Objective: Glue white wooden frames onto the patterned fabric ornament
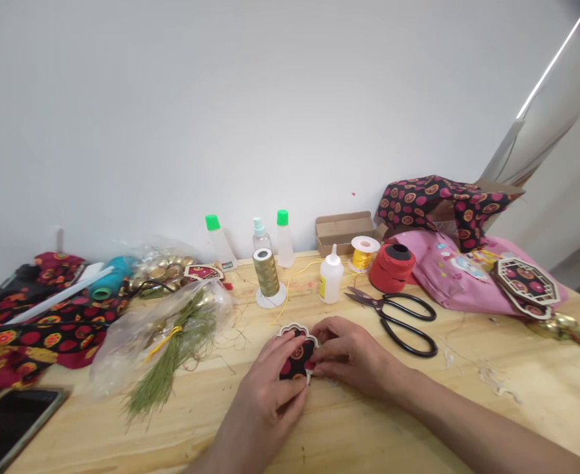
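Low in the middle of the view lies a small scalloped wooden frame (297, 355) backed with black fabric patterned in red and orange. My left hand (270, 392) grips its left side, fingers over the fabric and thumb at the lower edge. At the right rim, my right hand (351, 352) has its fingers pinched together against the frame's edge; whether something small is between them is hidden. Just right of the hands are black-handled scissors (388, 306), blades slightly apart. A white glue bottle (331, 276) with a pointed nozzle stands behind the frame.
A spool of olive thread (266, 273), a yellow cord spool (363, 255) and a red thread cone (392, 268) stand behind. Green tassel strands (164, 368) lie on a plastic bag at left, near a phone (16, 424). At right, a pink bag (448, 276) bears an octagonal ornament (527, 283).
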Demonstrator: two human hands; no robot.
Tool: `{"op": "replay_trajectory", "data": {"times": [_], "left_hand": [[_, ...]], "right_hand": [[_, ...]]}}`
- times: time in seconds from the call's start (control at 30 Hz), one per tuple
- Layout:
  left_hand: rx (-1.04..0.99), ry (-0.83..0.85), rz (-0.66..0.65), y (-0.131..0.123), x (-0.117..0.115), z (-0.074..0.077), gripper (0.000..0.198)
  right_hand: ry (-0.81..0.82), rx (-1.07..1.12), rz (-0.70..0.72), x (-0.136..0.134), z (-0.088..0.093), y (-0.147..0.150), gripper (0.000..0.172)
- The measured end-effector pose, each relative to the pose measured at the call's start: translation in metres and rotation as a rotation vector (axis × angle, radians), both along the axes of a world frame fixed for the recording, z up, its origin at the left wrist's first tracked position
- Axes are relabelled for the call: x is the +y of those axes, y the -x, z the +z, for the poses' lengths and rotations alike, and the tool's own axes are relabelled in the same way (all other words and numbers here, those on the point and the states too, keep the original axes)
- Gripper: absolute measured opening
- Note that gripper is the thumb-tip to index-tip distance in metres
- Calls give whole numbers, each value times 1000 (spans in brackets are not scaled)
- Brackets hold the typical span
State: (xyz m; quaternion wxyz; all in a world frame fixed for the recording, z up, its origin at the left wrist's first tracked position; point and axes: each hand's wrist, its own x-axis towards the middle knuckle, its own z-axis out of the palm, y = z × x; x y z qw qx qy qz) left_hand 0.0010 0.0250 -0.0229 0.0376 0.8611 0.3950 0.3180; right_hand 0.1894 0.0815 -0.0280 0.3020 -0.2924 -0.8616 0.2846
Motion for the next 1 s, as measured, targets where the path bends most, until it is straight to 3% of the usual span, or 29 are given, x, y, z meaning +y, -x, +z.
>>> {"op": "replay_trajectory", "data": {"times": [0.3,1.0], "left_hand": [[11,-67,-17,-1,0,3,23],[8,14,3,-3,0,2,25]], "right_hand": [[-3,3,6,0,-1,-1,12],[13,-7,-14,-2,2,1,11]]}}
